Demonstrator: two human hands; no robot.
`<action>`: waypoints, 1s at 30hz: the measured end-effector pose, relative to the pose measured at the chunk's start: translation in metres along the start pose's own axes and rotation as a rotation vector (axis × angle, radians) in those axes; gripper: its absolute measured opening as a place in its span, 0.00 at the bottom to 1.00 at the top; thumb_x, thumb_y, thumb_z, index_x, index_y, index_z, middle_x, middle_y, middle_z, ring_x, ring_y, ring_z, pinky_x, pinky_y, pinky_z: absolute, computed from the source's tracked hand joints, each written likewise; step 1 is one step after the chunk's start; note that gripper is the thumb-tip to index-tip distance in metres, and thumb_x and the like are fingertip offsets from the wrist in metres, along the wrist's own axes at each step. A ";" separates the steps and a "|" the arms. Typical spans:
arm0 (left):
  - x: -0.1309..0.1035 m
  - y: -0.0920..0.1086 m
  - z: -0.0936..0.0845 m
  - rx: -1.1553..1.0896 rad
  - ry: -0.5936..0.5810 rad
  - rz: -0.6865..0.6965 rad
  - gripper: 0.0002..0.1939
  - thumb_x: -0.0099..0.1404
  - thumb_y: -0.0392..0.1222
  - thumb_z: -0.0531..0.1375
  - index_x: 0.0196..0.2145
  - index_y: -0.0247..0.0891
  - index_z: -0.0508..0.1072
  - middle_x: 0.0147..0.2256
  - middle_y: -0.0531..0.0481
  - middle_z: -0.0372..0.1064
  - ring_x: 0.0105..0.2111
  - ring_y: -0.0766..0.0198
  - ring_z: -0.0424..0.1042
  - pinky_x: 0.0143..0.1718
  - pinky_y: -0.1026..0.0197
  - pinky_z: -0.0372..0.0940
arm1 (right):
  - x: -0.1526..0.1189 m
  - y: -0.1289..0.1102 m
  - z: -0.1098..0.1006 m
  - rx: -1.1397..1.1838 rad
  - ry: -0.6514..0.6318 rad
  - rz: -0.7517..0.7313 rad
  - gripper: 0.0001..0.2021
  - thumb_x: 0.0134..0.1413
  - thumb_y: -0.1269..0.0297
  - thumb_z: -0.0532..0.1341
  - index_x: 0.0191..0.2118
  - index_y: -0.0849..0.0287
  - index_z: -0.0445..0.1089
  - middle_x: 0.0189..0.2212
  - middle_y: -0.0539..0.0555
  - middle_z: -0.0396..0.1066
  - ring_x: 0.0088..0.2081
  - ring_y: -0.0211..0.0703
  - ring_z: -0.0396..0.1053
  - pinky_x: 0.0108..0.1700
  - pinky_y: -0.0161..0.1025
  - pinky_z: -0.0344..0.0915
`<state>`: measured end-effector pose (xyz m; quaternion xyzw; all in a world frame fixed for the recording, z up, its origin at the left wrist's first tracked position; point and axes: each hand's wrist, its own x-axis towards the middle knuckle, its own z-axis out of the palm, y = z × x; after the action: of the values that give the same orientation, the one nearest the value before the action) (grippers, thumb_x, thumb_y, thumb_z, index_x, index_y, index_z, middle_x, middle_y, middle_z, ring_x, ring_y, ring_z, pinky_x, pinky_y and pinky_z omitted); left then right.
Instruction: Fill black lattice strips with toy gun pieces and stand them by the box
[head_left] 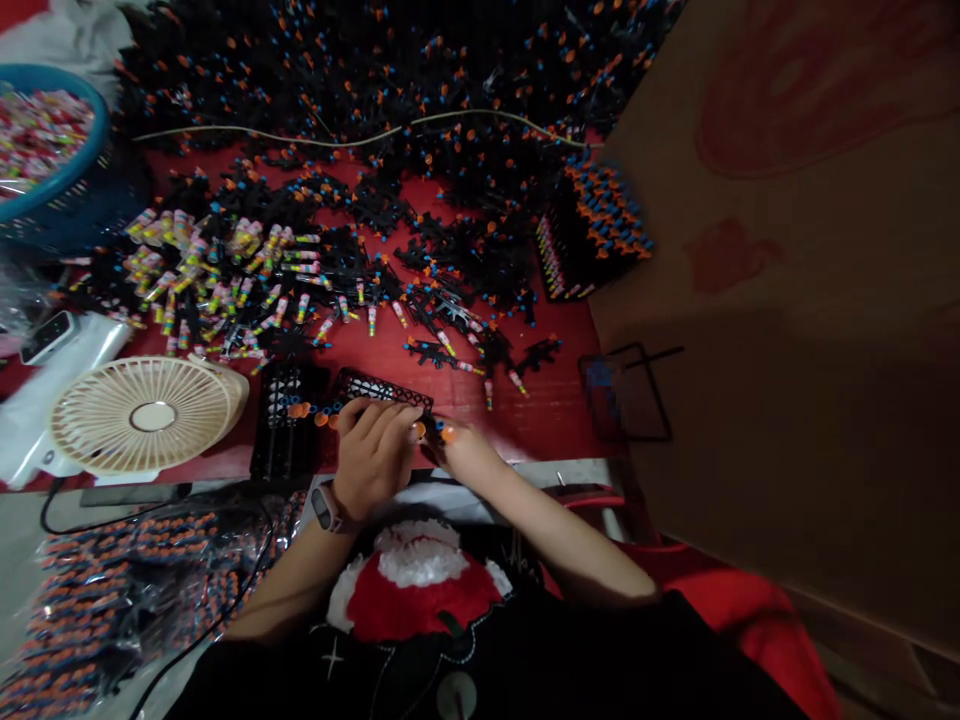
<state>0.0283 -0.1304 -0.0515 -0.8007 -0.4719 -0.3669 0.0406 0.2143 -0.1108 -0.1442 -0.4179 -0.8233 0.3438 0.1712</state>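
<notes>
My left hand (373, 450), with a pink-strapped band on the wrist, is curled at the front edge of the red table, its fingers over black toy pieces with orange and blue tips. My right hand (454, 446) is closed around dark pieces with orange and blue ends, right beside the left fingers. Just behind my hands lies a black perforated tray (382, 388). A second black tray (281, 425) stands to the left, with orange and blue tips (300, 409) across it. Small black toy guns (439, 354) with colourful tubes lie beyond.
A cream fan (154, 415) stands at the left, below a blue basket (97, 150) of wrapped items. Black toys (390, 60) heap up at the back. A large cardboard box (780, 350) borders the right. Bagged toys (82, 620) lie lower left.
</notes>
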 end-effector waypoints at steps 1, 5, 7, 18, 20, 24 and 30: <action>0.001 0.000 0.000 -0.004 -0.008 0.005 0.13 0.80 0.39 0.54 0.56 0.41 0.74 0.44 0.46 0.84 0.42 0.55 0.79 0.54 0.48 0.61 | 0.003 -0.005 -0.002 -0.019 -0.060 -0.006 0.09 0.68 0.74 0.63 0.50 0.60 0.78 0.45 0.62 0.84 0.47 0.54 0.82 0.53 0.45 0.77; 0.007 0.001 -0.002 0.032 -0.025 0.052 0.10 0.79 0.45 0.59 0.53 0.43 0.76 0.42 0.47 0.83 0.42 0.53 0.77 0.53 0.47 0.59 | 0.014 -0.021 -0.010 0.032 -0.146 0.011 0.16 0.66 0.80 0.62 0.57 0.65 0.75 0.51 0.64 0.82 0.49 0.50 0.80 0.55 0.41 0.75; 0.011 0.002 -0.005 0.046 -0.041 0.057 0.03 0.77 0.43 0.62 0.45 0.44 0.75 0.37 0.51 0.81 0.39 0.54 0.75 0.52 0.47 0.59 | 0.015 -0.016 -0.019 0.091 -0.143 -0.024 0.14 0.64 0.79 0.65 0.53 0.62 0.77 0.49 0.60 0.82 0.48 0.48 0.80 0.55 0.40 0.75; -0.013 0.018 -0.030 -0.277 -0.081 0.203 0.07 0.71 0.38 0.62 0.33 0.46 0.74 0.26 0.59 0.76 0.28 0.62 0.74 0.44 0.49 0.65 | -0.022 0.058 -0.064 0.101 0.645 0.514 0.02 0.60 0.70 0.66 0.37 0.58 0.77 0.38 0.65 0.79 0.35 0.54 0.76 0.44 0.50 0.73; -0.019 0.023 -0.037 -0.305 -0.112 0.227 0.05 0.71 0.40 0.62 0.36 0.48 0.77 0.28 0.59 0.79 0.31 0.61 0.78 0.47 0.48 0.67 | -0.023 0.052 -0.062 0.158 0.653 0.507 0.02 0.59 0.70 0.67 0.36 0.56 0.74 0.31 0.59 0.77 0.30 0.51 0.74 0.37 0.46 0.71; -0.026 0.029 -0.051 -0.172 -0.056 0.148 0.14 0.78 0.48 0.56 0.51 0.46 0.81 0.43 0.51 0.86 0.47 0.54 0.83 0.61 0.43 0.65 | -0.002 0.021 -0.047 0.349 0.516 0.310 0.04 0.65 0.62 0.69 0.38 0.54 0.75 0.34 0.54 0.80 0.36 0.47 0.78 0.40 0.41 0.73; -0.006 0.009 -0.048 -0.163 0.251 -0.563 0.18 0.82 0.48 0.56 0.63 0.47 0.76 0.68 0.44 0.72 0.71 0.48 0.67 0.75 0.39 0.59 | 0.070 -0.018 -0.002 0.415 0.138 0.047 0.02 0.67 0.67 0.71 0.44 0.55 0.80 0.44 0.53 0.84 0.47 0.44 0.81 0.55 0.41 0.76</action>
<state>0.0074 -0.1600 -0.0174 -0.5879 -0.6353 -0.4961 -0.0688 0.1640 -0.0613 -0.1298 -0.4152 -0.7113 0.4804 0.3014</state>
